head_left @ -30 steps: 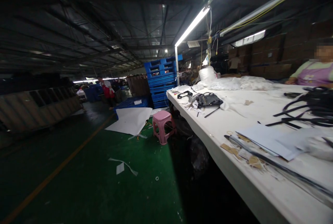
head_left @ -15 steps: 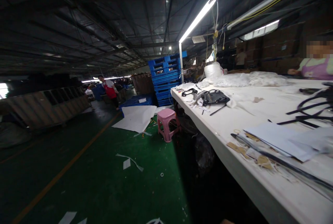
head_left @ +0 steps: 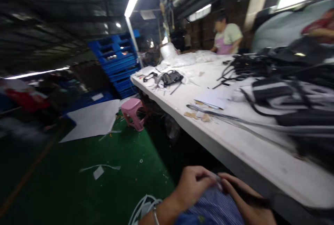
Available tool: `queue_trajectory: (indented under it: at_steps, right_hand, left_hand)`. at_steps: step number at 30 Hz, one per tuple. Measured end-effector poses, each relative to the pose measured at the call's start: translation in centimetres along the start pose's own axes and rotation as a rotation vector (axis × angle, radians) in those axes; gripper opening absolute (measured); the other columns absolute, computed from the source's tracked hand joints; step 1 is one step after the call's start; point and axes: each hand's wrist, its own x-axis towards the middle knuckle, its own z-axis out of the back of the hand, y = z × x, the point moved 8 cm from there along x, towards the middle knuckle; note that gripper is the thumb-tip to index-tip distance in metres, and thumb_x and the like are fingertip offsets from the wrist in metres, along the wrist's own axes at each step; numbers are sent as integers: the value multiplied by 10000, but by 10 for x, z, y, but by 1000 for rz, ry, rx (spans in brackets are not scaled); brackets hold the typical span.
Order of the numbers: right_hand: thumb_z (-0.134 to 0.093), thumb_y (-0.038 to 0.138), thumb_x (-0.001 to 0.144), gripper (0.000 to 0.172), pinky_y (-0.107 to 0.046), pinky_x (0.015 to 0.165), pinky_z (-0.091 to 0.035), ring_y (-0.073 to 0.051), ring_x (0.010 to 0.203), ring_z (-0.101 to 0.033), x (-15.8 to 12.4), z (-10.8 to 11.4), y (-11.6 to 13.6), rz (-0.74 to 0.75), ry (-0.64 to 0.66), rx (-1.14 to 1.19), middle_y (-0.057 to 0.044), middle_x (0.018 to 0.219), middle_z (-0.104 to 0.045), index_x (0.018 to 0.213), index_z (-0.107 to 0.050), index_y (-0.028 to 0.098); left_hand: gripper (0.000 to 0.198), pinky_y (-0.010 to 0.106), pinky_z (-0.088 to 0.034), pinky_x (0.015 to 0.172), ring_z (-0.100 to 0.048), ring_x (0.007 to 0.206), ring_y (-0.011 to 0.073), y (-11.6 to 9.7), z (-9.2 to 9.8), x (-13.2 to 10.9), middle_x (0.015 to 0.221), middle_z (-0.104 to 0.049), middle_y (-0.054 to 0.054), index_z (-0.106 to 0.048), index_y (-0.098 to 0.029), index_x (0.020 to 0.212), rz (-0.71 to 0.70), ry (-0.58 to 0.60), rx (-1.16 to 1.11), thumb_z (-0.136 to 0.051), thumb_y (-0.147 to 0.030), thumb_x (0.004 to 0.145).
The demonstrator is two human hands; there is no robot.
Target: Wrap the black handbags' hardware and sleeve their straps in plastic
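Observation:
Low in the head view, my left hand (head_left: 190,187) is closed, thumb and fingers pinched together. My right hand (head_left: 241,195) meets it fingertip to fingertip, its fingers also closed. Something small and pale (head_left: 217,179) shows between the fingertips, too blurred to name. Just below and behind the hands is blue striped cloth (head_left: 216,206), which looks like clothing on my body. A thin bracelet (head_left: 156,215) circles my left wrist. Both hands are in front of the white table's near edge (head_left: 206,138), apart from its top.
Black bags and straps (head_left: 281,92) are heaped on the table's right. Paper sheets (head_left: 211,98) and brown tags (head_left: 194,115) lie nearer. A pink stool (head_left: 132,111) stands left of the table, before blue pallets (head_left: 117,68). A person (head_left: 227,38) stands across the table.
The view has turned right and tipped down, so more of the table's right side shows. Both my hands have come into view at the bottom, fingertips together.

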Motion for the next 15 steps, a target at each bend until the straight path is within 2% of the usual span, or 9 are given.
queue_trajectory:
  at_steps: [1,3,6,10,15]
  right_hand:
    - [-694,467,707,267,-335,736,-574,-257,828,-674,2,4,-4,-30,-38,-4,-46,918,-730,899,-752,292]
    - [-618,461,794,328,-327,697,-566,-217,711,-661,5,6,-10,-73,-16,63,-53,833,-729,1022,-723,250]
    - [-585,448,842,340,-315,662,-547,-184,626,-621,4,18,-12,-76,-82,137,-49,724,-707,1042,-711,203]
    - [-635,433,820,300,-344,789,-531,-221,838,-649,-6,39,-18,-115,-254,240,-80,909,-726,971,-727,190]
    - [-668,423,801,330,-305,655,-525,-175,685,-610,-14,62,-24,-112,-480,354,-101,916,-724,1003,-708,165]
  left_hand:
    - [295,275,-452,711,-631,778,194,2,5,4,840,-721,77,-719,-136,862,13,-26,-43,-635,-410,794]
    - [261,237,-434,629,-607,672,156,8,14,12,746,-707,57,-699,-128,808,70,-56,-107,-674,-385,767]
    - [236,217,-435,619,-590,636,132,14,23,19,690,-687,33,-671,-129,756,117,-74,-140,-724,-356,725]
    - [251,208,-439,599,-572,597,117,14,23,18,637,-659,10,-638,-131,704,158,-79,-132,-768,-343,676]
    - [295,202,-431,567,-543,559,105,14,16,18,586,-615,-14,-580,-141,636,164,-60,-163,-800,-338,628]
